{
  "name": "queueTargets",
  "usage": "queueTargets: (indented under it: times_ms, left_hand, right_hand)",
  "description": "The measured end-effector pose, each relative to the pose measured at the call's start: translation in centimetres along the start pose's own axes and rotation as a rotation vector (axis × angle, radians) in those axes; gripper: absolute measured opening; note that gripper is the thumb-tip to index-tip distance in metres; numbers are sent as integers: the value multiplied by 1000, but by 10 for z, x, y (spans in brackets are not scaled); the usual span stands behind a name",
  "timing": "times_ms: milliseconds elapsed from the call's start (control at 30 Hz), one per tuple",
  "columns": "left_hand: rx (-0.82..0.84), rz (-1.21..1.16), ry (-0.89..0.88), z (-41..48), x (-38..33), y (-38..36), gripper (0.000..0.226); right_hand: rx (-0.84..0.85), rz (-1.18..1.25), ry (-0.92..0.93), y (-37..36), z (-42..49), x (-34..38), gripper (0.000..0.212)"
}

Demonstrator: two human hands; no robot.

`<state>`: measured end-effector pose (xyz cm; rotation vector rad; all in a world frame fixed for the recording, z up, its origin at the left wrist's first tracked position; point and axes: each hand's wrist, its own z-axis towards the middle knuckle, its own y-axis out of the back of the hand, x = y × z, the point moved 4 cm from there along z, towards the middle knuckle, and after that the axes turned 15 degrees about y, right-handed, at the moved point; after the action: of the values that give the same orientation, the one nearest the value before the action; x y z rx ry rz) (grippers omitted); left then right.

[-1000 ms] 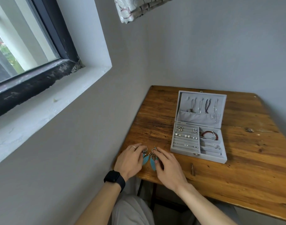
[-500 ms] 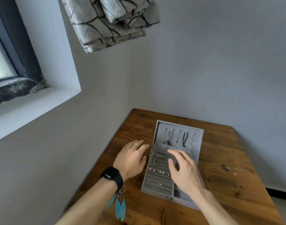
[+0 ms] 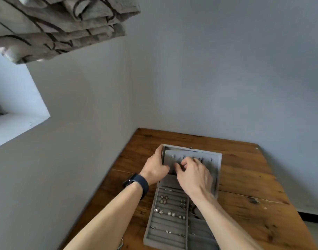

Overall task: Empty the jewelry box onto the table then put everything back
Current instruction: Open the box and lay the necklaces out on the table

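At the jewelry box [image 3: 163,238], left hand [image 3: 154,168] clamps the lid [image 3: 215,160]; right hand [image 3: 194,175] curls there, grip unclear.

grey walls [image 3: 217,69] | wooden table [image 3: 245,177] | window recess [image 3: 19,105] | patterned curtain [image 3: 64,24]

jewelry box [image 3: 172,237] lower centre of frame, on the table [image 3: 254,177] near its left edge; lid [image 3: 216,159] stands up behind the base. Left hand [image 3: 154,168] grips the lid's left edge, right hand [image 3: 194,175] just right of it, against the lid's inner panel. Earrings [image 3: 170,213] in the base's left slotted section. Curtain [image 3: 55,24] upper left, window recess [image 3: 15,105] below it at the left edge
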<state>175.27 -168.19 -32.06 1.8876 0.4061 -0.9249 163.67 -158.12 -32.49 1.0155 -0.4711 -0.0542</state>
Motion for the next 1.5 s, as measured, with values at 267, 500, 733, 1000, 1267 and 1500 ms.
queueTargets:
  times_ms: [267,500,733,1000,1267,1500]
  left_hand:
    - [-115,19,-82,2,9,-1,80]
    - [-100,9,-77,-3,11,1,80]
    - [-74,123,-91,-23,-27,28,84]
    - [193,-202,-322,-114,-100,75,43]
    - [337,-523,-275,-186,-86,77,16]
    - [514,-669,-230,-229,-64,64,13]
  right_hand:
    - [-55,19,57,17,11,-3,16]
    - [-161,223,106,63,34,1,12]
    - [-90,460,206,113,38,23,12]
    - [-132,560,301,185,21,48,17]
    - [-111,631,251,203,-49,54,15]
    - [161,608,175,117,-171,41,13]
